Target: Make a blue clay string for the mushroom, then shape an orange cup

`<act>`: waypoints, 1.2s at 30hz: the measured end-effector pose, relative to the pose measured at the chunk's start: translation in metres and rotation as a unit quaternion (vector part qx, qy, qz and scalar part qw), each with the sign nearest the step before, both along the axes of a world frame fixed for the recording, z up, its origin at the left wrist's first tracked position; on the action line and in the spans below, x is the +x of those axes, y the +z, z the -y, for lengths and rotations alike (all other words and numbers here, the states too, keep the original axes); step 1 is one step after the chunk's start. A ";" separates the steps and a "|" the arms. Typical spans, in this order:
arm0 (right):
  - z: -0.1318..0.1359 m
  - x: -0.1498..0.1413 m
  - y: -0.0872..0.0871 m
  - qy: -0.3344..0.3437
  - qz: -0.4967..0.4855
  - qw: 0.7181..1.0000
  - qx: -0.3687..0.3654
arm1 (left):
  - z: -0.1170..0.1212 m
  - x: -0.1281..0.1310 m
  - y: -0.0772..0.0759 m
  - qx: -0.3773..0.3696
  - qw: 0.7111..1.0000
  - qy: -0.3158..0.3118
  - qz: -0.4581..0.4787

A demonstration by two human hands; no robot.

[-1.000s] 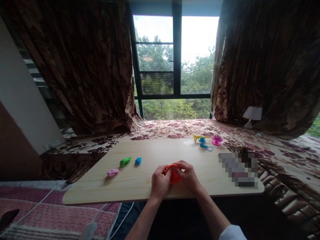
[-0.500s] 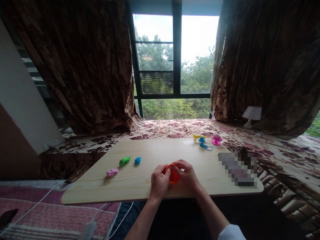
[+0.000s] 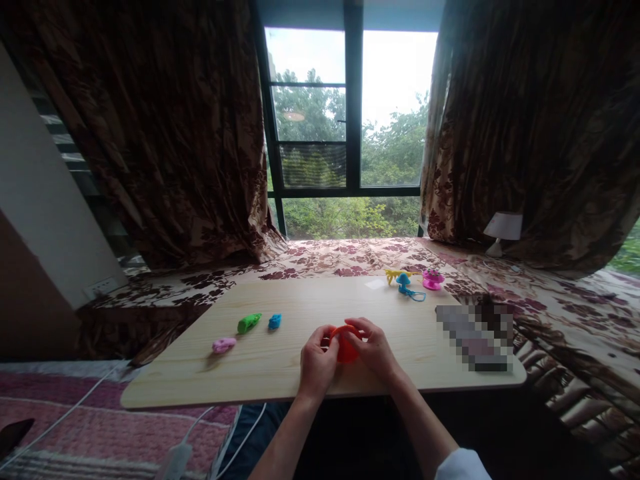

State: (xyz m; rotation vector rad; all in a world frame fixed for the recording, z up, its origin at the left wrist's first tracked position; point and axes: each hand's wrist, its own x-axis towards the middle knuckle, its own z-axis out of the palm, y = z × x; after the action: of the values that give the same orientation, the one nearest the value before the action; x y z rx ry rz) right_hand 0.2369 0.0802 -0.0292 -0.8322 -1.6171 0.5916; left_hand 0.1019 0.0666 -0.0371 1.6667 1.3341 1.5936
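Note:
Both hands grip a red-orange piece of modelling clay (image 3: pixel 349 351), formed like a small bowl with a raised rim, just above the near part of the table. My left hand (image 3: pixel 319 358) pinches its left side, thumb pressed against the clay and fingers curled behind. On the opposite side, my right hand (image 3: pixel 375 350) holds the rim between thumb and fingers. Left of the hands lie a blue lump of clay (image 3: pixel 275 321), a green lump (image 3: pixel 249 324) and a pink lump (image 3: pixel 223 345).
The pale wooden table (image 3: pixel 175 380) has rounded corners. At its far right stand a blue mushroom-like figure (image 3: pixel 403 283), a yellow figure (image 3: pixel 395 275) and a pink mushroom-like figure (image 3: pixel 433 280). A blurred-out object (image 3: pixel 475 340) lies at the right edge. Beyond is a lamp (image 3: pixel 502 228).
The red-orange clay has tilted slightly between my fingers, its rim now showing as a raised arch. Both hands stay in nearly the same place, and the other clay pieces have not moved.

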 end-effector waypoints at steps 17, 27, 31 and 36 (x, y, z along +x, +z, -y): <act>0.001 0.001 0.000 -0.019 0.018 1.000 -0.011 | 0.001 0.001 0.000 -0.028 0.999 -0.004 0.024; -0.001 0.010 -0.001 0.015 -0.006 0.998 -0.061 | -0.008 0.000 0.013 -0.121 0.974 -0.080 0.176; 0.001 0.010 0.006 0.040 0.007 0.997 -0.061 | -0.002 0.008 0.024 -0.168 0.923 -0.195 0.285; 0.008 0.013 0.033 0.016 0.047 0.998 -0.045 | 0.007 0.016 0.025 -0.215 0.838 -0.303 0.400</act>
State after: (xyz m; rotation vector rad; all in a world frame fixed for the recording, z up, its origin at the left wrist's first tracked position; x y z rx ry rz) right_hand 0.2496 0.0718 0.0036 -0.9128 -1.7014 0.6599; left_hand 0.1175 0.0591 -0.0119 0.8323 0.5655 1.2329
